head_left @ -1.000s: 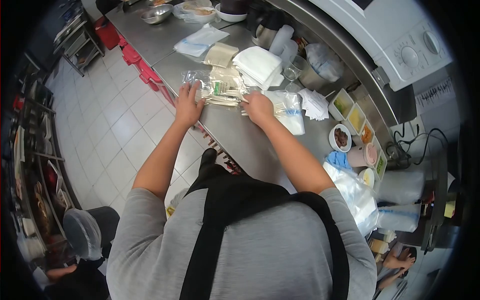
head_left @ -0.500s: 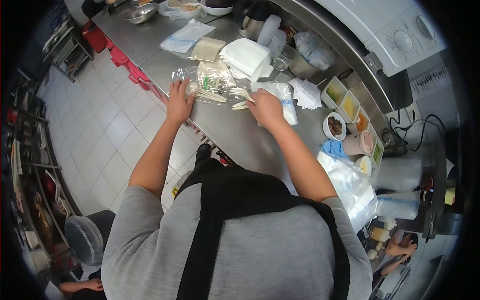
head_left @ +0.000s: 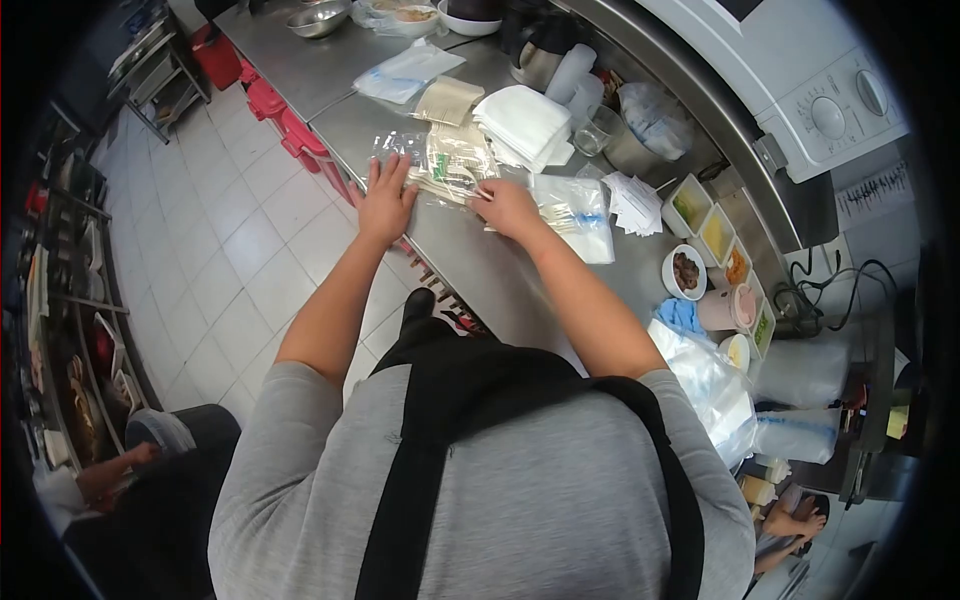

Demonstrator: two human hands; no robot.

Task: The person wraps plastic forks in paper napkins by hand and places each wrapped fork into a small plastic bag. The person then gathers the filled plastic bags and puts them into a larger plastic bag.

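My left hand [head_left: 386,208] lies flat with its fingers spread at the counter's edge, on the clear plastic packaging [head_left: 398,145] and by the near ends of some pale plastic cutlery [head_left: 440,186]. The fingers of my right hand [head_left: 512,210] are pinched at the other end of that cutlery; the exact pieces are partly hidden. White plastic forks [head_left: 567,220] rest on a flat clear bag [head_left: 592,240] just right of my right hand. Beyond both hands sits a clear pack of beige cutlery or napkins [head_left: 460,150].
Behind are beige napkins [head_left: 449,101], a stack of white napkins [head_left: 522,125] and a clear cup [head_left: 598,132]. To the right stand paper slips [head_left: 634,204], food tubs [head_left: 714,238] and a bowl of dark meat [head_left: 685,272]. Other people's arms show at both lower corners.
My right hand has moved left toward my left hand, onto the cutlery there. The forks it held now lie on the clear bag. A person has come further into view at lower left.
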